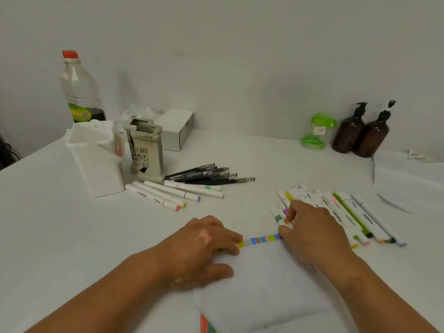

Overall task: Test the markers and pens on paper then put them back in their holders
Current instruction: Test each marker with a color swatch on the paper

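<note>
My right hand (pixel 310 227) pinches a marker (pixel 287 222) in the marker pile (pixel 348 212) just past the paper's (pixel 264 280) far right corner. My left hand (pixel 204 243) lies relaxed on its far left corner, fingers together.

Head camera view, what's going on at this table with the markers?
A person is testing markers. The left hand presses flat on the white paper sheet, which carries a row of colour swatches. The right hand pinches a marker in the pile of white-barrelled markers. Black pens lie loose beside the grey ceramic holder.
</note>
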A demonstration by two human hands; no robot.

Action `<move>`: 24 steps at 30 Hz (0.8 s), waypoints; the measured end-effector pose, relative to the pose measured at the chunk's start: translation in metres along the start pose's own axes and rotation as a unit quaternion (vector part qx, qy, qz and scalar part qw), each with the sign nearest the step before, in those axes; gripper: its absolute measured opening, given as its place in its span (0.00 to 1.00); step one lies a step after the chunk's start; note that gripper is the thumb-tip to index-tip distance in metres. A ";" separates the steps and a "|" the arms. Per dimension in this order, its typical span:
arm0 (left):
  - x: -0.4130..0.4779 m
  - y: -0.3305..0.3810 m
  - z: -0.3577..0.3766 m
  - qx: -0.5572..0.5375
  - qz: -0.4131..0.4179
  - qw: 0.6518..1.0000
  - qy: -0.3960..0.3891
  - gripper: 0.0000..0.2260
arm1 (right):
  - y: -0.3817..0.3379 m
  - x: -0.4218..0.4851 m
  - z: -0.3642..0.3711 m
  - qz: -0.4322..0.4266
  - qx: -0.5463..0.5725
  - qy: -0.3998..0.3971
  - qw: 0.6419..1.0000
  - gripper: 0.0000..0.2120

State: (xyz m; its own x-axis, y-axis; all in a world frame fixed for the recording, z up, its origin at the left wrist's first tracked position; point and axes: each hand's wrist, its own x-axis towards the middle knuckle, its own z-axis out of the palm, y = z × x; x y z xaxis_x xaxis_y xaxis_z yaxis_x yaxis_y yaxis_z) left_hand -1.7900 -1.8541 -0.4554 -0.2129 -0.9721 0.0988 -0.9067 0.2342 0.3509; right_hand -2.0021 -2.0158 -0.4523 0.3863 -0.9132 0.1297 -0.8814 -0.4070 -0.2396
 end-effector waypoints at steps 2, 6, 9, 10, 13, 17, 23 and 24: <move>-0.004 0.002 -0.004 0.049 0.005 0.999 -0.016 0.19 | 0.000 0.004 -0.003 -0.005 0.000 -0.011 1.000 0.08; -0.031 -0.001 -0.009 0.107 -0.011 0.994 0.011 0.20 | -0.008 0.014 -0.011 -0.013 0.000 -0.029 0.999 0.05; -0.063 -0.002 -0.005 0.108 -0.049 0.992 0.040 0.23 | -0.032 0.027 -0.010 -0.061 0.028 -0.012 0.998 0.05; -0.072 -0.001 -0.003 0.108 -0.057 0.991 0.055 0.22 | -0.044 0.031 -0.008 -0.089 0.041 -0.008 0.995 0.03; -0.091 0.005 0.000 0.101 -0.071 0.987 0.102 0.18 | -0.084 0.044 0.006 -0.196 0.075 -0.027 0.977 0.08; -0.101 0.013 0.006 0.068 -0.112 0.987 0.092 0.24 | -0.124 0.057 0.026 -0.244 0.022 -0.043 0.969 0.10; -0.099 0.021 0.009 0.072 -0.103 0.984 0.123 0.20 | -0.128 0.059 0.030 -0.262 -0.023 -0.026 0.964 0.10; -0.097 0.023 0.010 0.079 -0.095 0.983 0.132 0.19 | -0.123 0.058 0.028 -0.268 -0.024 -0.033 0.962 0.11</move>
State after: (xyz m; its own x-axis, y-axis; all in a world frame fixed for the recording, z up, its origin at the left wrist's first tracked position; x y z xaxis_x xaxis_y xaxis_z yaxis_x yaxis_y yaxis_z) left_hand -1.7936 -1.7544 -0.4662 0.0497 -0.9554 0.2910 -0.9707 0.0224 0.2392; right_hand -1.8643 -2.0191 -0.4420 0.8045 -0.5717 0.1608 -0.5611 -0.8205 -0.1094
